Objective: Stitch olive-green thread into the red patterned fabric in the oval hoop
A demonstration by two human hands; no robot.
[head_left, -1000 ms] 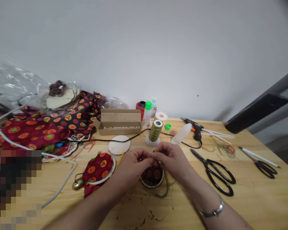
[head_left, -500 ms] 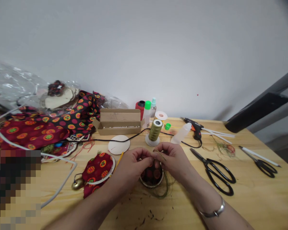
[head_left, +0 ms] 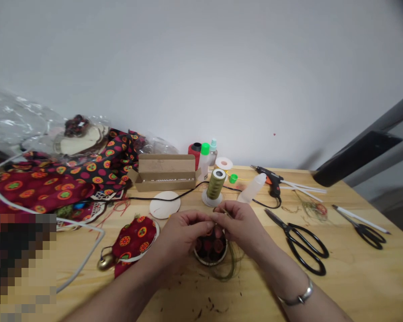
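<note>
- Left hand shifts across the yellow stick, now covering most of it.
- Its fingertips are pinched; contents cannot be told.
- Right hand pinches apparent green thread, probably for fine control.
- Round patterned piece lies lower centre, beneath both hands, presumably kept within fingertip reach.

Against the earlier frames: back of the left grip displaced slightly outward, its fingers straighter toward the right grip. Yellow stick, previously exposed just left of the left grip, now almost wholly covered by it. Camera view shifted slightly overall.
</note>
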